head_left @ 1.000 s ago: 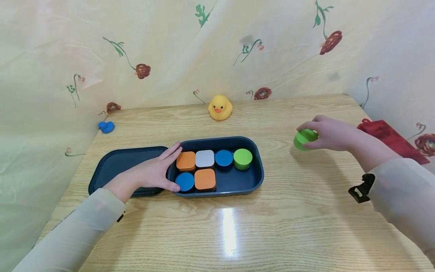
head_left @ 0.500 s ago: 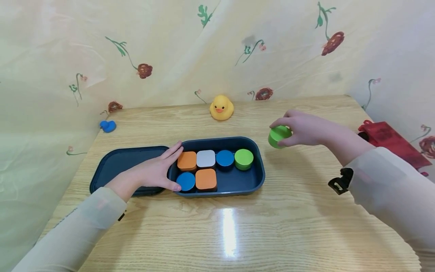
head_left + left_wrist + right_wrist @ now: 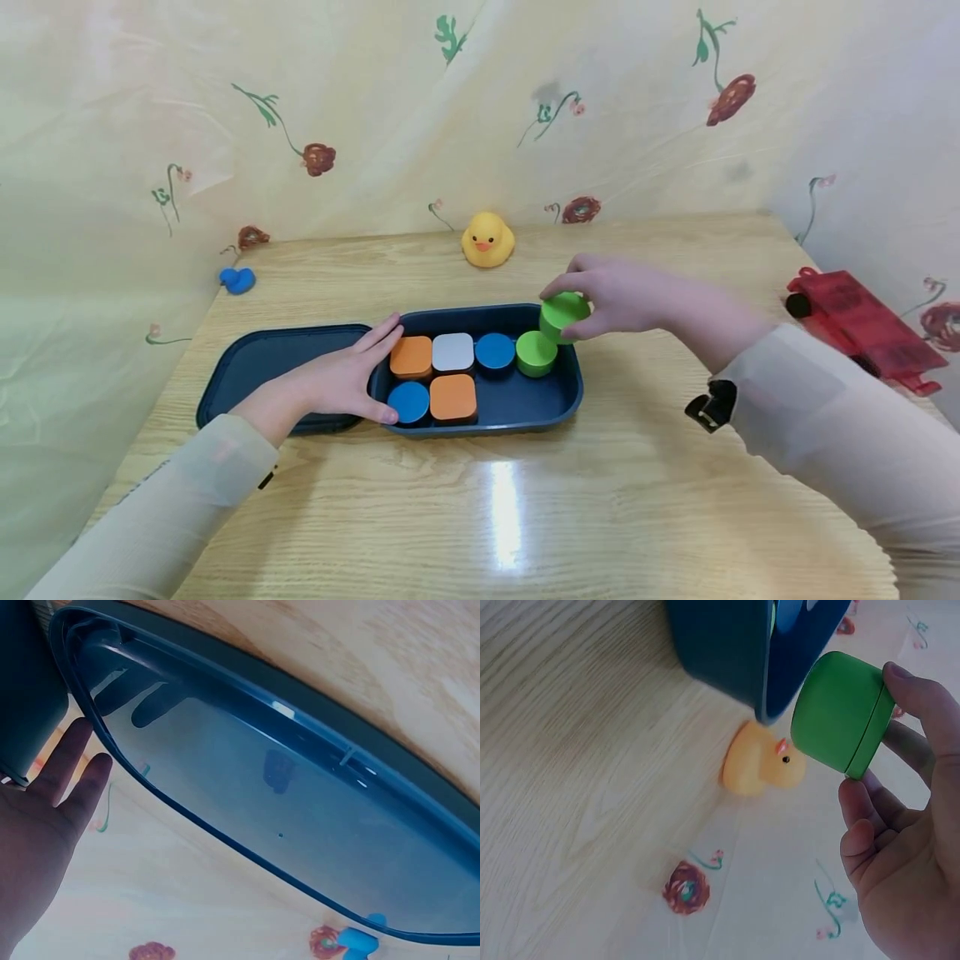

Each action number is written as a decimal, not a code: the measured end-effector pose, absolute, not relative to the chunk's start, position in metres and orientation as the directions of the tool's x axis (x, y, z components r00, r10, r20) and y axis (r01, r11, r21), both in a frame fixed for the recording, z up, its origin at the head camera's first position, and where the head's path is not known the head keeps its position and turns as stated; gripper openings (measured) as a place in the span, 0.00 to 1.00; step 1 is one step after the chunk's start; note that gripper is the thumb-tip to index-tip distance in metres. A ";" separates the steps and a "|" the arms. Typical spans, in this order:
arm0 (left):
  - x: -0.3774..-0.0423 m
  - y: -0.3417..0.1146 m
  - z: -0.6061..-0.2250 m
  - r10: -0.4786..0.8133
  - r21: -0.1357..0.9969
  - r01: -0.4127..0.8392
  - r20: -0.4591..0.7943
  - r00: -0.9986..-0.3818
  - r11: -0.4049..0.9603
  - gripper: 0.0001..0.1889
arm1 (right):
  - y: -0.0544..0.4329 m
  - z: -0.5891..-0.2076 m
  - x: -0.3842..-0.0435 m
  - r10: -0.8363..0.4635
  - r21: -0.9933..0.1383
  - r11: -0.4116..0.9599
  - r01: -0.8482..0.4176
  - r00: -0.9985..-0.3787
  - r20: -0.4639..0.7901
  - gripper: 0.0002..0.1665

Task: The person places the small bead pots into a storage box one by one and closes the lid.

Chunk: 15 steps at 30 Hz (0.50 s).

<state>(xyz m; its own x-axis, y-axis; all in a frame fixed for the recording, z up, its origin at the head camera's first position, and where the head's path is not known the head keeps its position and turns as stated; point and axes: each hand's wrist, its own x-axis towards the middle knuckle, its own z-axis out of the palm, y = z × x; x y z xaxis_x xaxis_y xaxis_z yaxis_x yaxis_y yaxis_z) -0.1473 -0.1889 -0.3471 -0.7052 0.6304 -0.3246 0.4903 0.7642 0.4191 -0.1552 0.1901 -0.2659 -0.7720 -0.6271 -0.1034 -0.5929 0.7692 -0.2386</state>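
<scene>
My right hand [image 3: 622, 296] pinches a round green lidded container [image 3: 838, 712] between thumb and fingertips, above the right back corner of a dark blue box [image 3: 517, 402]. Inside the box stand another green round container [image 3: 536, 353], two blue round ones [image 3: 495, 352], two orange square ones [image 3: 453, 397] and a white square one [image 3: 453, 352]. The box's front right part shows bare floor. My left hand [image 3: 337, 385] rests at the box's left end with fingers spread, thumb by the front corner. Beneath this hand lies a dark blue tray-like lid [image 3: 273, 367].
A yellow rubber duck [image 3: 487, 240] sits behind the box. A small blue duck [image 3: 237, 280] is at the far left edge. At the right edge lies a red toy vehicle [image 3: 870, 329] with black wheels. Flowered cloth [image 3: 390, 125] hangs behind the wooden table [image 3: 390, 517].
My right hand has carried the green container leftward, from the right side of the table to above the box's corner. The left hand and box have stayed in place.
</scene>
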 end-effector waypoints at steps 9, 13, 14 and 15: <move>-0.147 -0.190 -0.348 0.625 0.414 0.486 -0.333 -0.706 0.770 0.63 | 0.158 -0.272 -0.148 -0.689 -0.292 0.718 -0.631 -0.702 -0.177 0.29; -0.146 -0.191 -0.347 0.625 0.415 0.487 -0.322 -0.711 0.768 0.63 | 0.149 -0.276 -0.144 -0.728 -0.300 0.682 -0.667 -0.659 -0.190 0.29; -0.146 -0.191 -0.347 0.626 0.417 0.488 -0.321 -0.710 0.767 0.63 | 0.147 -0.277 -0.142 -0.738 -0.301 0.671 -0.678 -0.648 -0.186 0.29; -0.146 -0.191 -0.347 0.627 0.417 0.489 -0.320 -0.710 0.766 0.63 | 0.146 -0.279 -0.140 -0.750 -0.302 0.658 -0.690 -0.637 -0.178 0.29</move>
